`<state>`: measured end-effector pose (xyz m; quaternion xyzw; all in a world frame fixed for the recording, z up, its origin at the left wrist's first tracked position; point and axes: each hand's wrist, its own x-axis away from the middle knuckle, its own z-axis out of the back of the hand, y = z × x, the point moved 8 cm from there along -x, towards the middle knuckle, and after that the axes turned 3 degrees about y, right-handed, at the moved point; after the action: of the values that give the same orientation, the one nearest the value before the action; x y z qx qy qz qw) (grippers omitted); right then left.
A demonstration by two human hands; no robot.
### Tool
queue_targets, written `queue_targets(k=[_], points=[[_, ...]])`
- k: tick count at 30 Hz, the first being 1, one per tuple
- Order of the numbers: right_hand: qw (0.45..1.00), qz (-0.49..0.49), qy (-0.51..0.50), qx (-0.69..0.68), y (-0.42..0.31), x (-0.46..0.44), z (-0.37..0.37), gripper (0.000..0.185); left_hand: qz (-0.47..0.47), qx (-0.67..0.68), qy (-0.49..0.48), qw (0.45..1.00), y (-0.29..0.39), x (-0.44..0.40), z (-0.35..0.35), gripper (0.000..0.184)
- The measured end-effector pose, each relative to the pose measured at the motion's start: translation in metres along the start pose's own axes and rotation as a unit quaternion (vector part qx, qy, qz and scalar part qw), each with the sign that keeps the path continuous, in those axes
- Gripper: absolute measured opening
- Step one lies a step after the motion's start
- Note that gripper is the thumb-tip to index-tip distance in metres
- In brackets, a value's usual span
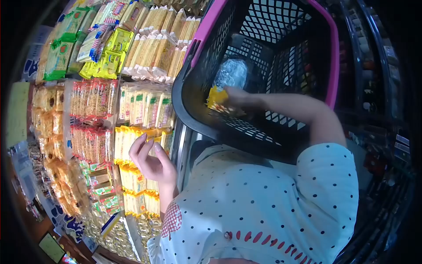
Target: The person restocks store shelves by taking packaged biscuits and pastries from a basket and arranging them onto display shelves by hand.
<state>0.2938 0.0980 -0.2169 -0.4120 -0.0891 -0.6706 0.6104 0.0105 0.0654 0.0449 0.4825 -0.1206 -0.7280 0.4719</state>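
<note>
My left hand (154, 163) is raised over the shelf in front of yellow-wrapped snack packs (129, 176), its fingers apart and nothing between them. Reaching across into a black shopping basket (193, 119), my right hand (237, 97) grips a yellow snack packet (217, 98) near the basket's inner wall. The fingers are partly blurred. A clear plastic-wrapped item (231, 74) lies in the basket just beyond that packet.
Pink handles (333, 57) rise along the basket's sides. Packed snacks fill the shelves at left, including red-labelled packs (91, 99), green packs (59, 55) and brown bagged goods (57, 132). Dark shelving (365, 53) stands at right.
</note>
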Motion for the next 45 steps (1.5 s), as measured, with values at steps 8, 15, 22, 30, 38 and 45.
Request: queue_targets(k=[8, 15, 22, 30, 38, 45], points=[[0.933, 0.240, 0.205, -0.173, -0.130, 0.184, 0.221, 0.034, 0.082, 0.306, 0.005, 0.949, 0.032, -0.038, -0.016, 0.058], [0.882, 0.383, 0.223, -0.164, -0.223, 0.259, 0.226, 0.043, 0.149, 0.464, -0.085, 0.869, 0.069, -0.046, -0.032, 0.097], [0.901, 0.316, 0.107, -0.278, -0.223, 0.227, 0.213, 0.031, 0.317, 0.458, 0.025, 0.830, 0.015, -0.016, 0.004, 0.083], [0.994, 0.082, 0.057, 0.034, -0.055, 0.037, 0.077, 0.027, 0.349, 0.417, 0.304, 0.782, -0.079, 0.053, 0.107, 0.041], [0.974, 0.104, 0.203, 0.010, -0.018, -0.013, -0.060, 0.037, 0.333, 0.280, 0.488, 0.757, -0.104, 0.135, 0.232, 0.049], [0.980, 0.073, 0.173, 0.073, -0.003, -0.014, -0.064, 0.037, 0.296, 0.247, 0.551, 0.740, -0.084, 0.189, 0.295, 0.043]])
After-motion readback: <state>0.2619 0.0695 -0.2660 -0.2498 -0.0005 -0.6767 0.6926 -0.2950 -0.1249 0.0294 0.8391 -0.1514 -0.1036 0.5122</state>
